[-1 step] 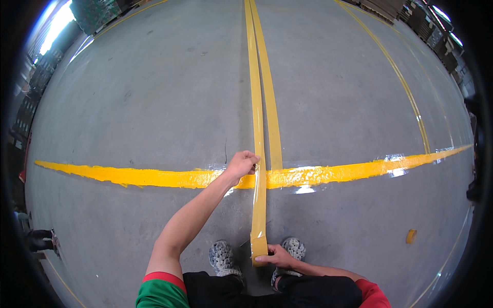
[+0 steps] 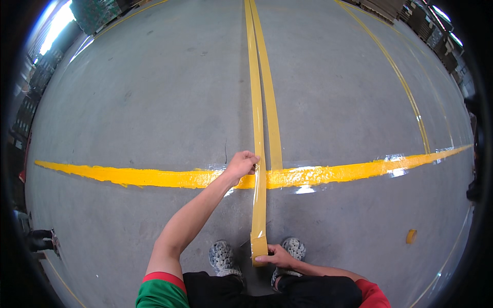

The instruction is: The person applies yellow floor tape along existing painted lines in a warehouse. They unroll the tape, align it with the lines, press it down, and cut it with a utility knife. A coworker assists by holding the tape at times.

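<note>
A long strip of yellow tape (image 2: pixel 256 102) runs from the far edge of view toward me. Its near end leads into a tape roll (image 2: pixel 259 261), held between the thumb and fingers of my right hand (image 2: pixel 280 256) just ahead of my shoes. My left hand (image 2: pixel 243 165) is closed in a pinch at the strip's left edge, over the painted yellow band (image 2: pixel 154 178). The strip crosses above that band and looks raised off the floor near me. To its right, a second yellow strip (image 2: pixel 275 133) lies on the floor and ends at the band.
Grey concrete floor (image 2: pixel 169 102) surrounds the strips. Another tape roll (image 2: pixel 411 236) lies at the right. Glossy clear film (image 2: pixel 305 189) shows along the band's edges. More yellow lines (image 2: pixel 405 87) run at the far right. Stacked goods (image 2: pixel 92 14) stand along the far left. My patterned clogs (image 2: pixel 222 255) flank the roll.
</note>
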{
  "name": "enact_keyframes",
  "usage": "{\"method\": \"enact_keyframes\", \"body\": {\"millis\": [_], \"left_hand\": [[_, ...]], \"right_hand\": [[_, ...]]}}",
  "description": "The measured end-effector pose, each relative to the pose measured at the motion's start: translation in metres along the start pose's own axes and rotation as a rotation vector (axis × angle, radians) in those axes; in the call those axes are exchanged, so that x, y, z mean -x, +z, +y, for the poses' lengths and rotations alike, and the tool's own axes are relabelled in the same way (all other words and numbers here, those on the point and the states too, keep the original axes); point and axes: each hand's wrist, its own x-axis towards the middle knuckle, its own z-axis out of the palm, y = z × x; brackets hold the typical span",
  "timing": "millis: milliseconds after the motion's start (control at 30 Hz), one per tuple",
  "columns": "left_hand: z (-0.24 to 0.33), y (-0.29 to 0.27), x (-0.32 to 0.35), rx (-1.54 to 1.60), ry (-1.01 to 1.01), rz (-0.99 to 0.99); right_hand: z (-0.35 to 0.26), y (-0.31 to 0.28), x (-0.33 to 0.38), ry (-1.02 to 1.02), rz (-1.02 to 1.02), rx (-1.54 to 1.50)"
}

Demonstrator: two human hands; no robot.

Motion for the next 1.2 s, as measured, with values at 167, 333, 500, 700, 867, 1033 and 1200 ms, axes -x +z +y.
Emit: {"method": "enact_keyframes", "body": {"millis": [167, 333, 500, 700, 867, 1033, 1200], "left_hand": [[-0.003, -0.002, -0.002, 0.025, 0.008, 0.000], [-0.005, -0.002, -0.003, 0.022, 0.004, -0.001], [-0.006, -0.002, -0.004, 0.009, -0.011, 0.002], [-0.007, -0.003, -0.005, 0.006, -0.018, -0.005], [-0.007, -0.004, -0.004, 0.010, -0.014, -0.008], [-0.009, -0.003, -0.005, 0.005, -0.025, -0.013], [-0.011, -0.003, -0.007, -0.008, -0.025, -0.004]], "right_hand": [[0.000, 0.000, -0.001, 0.004, 0.006, -0.012], [0.003, -0.001, -0.002, 0.014, -0.001, -0.021], [0.002, 0.000, -0.001, 0.039, 0.025, 0.022], [0.003, 0.000, -0.001, 0.044, 0.014, 0.003], [0.005, -0.001, -0.002, 0.016, 0.008, -0.022], [0.007, -0.001, -0.002, 0.007, -0.005, -0.003], [0.008, -0.001, -0.002, 0.019, 0.007, -0.010]]}}
